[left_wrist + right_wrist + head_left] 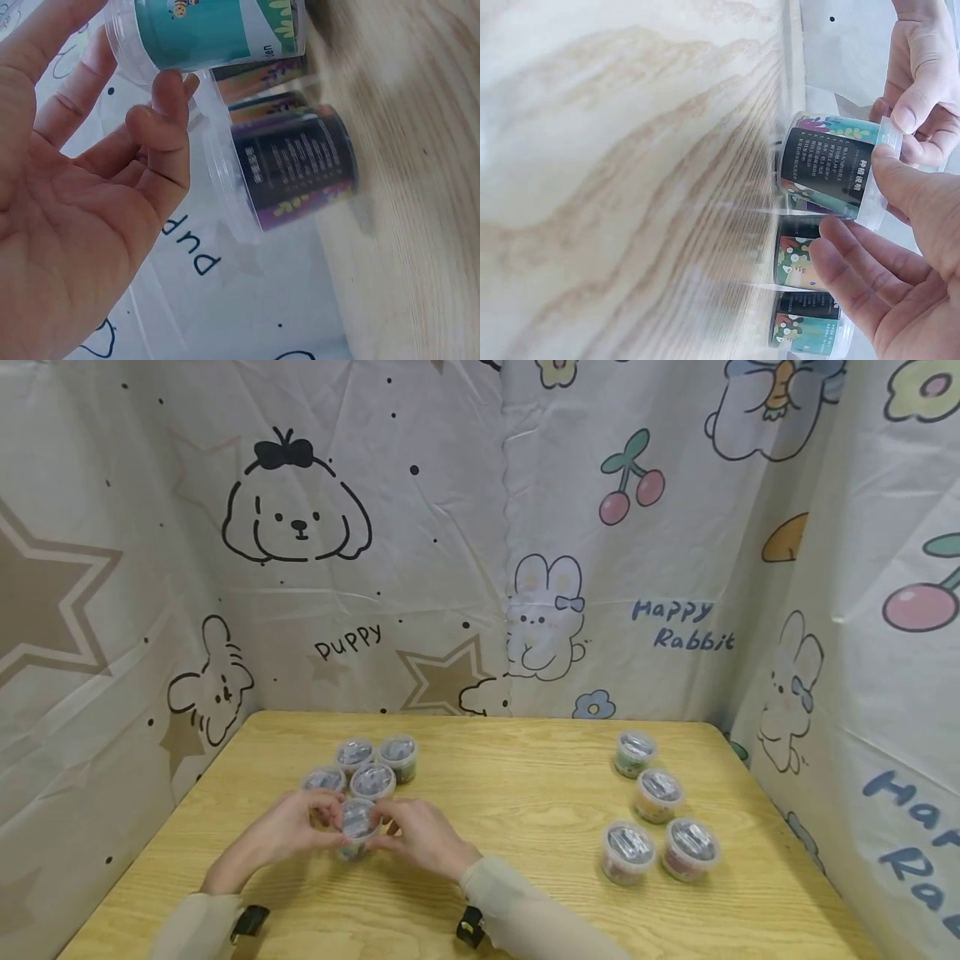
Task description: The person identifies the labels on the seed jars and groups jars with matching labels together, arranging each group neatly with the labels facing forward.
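Observation:
A small clear-lidded plastic tub (358, 821) with a teal label (217, 34) stands at the near end of the left cluster. My left hand (296, 828) pinches its lid rim from the left. From the other side, my right hand (426, 835) pinches the same rim; in the right wrist view both thumbs touch the lid (885, 142). That view also shows a black instruction panel on the tub's side, and the tub looks tilted. Just behind it are several similar tubs, among them one with a purple and black label (296, 169). Some of my fingertips are hidden behind the tub.
Several more lidded tubs, such as the yellow one (659, 795) and the pinkish one (690, 850), stand at the right of the wooden table (517, 793). A printed cloth (435, 527) encloses the table's back and sides.

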{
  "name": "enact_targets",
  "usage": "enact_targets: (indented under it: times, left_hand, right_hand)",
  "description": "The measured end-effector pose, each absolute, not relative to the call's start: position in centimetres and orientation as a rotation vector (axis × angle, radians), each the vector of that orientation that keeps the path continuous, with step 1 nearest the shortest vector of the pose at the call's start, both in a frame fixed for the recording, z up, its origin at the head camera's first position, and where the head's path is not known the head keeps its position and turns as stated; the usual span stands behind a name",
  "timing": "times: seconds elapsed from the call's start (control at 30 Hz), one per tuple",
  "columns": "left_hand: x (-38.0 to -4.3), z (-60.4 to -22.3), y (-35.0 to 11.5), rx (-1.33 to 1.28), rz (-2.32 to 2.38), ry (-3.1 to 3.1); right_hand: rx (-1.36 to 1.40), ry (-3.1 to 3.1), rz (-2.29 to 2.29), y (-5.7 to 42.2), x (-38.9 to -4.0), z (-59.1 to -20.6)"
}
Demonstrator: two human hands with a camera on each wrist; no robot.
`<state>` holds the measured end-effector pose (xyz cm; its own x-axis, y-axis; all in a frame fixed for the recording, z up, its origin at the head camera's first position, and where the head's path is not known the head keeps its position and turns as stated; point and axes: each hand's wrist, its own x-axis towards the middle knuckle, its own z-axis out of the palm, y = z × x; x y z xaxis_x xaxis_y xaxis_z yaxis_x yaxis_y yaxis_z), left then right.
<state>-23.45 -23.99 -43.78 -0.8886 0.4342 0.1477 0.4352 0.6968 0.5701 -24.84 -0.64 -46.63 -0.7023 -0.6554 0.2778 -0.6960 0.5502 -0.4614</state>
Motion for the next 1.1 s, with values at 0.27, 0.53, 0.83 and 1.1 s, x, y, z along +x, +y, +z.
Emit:
enact_targets:
  times: [0.27,0.53,0.83,1.1]
  left_hand:
    - [-23.4,-43.3,-22.9,-0.788,-1.013,-2.853]
    - [-23.9,-43.0,-21.5,-0.811,-1.081,-2.808]
    - [-24.7,-42.4,-19.2,-0.772,-1.162,-2.7]
    - [-25.5,-42.5,-17.0,-0.672,-1.183,-2.577]
  right_hand:
    - [1.116,-2.702,0.91,0.3,-24.4,-46.5]
    - [1.174,-2.654,0.84,2.3,-24.5,-45.4]
    - [1.095,-2.61,0.819,4.6,-24.9,-44.4]
    - [1.038,-2.484,0.804,6.0,-25.6,-44.0]
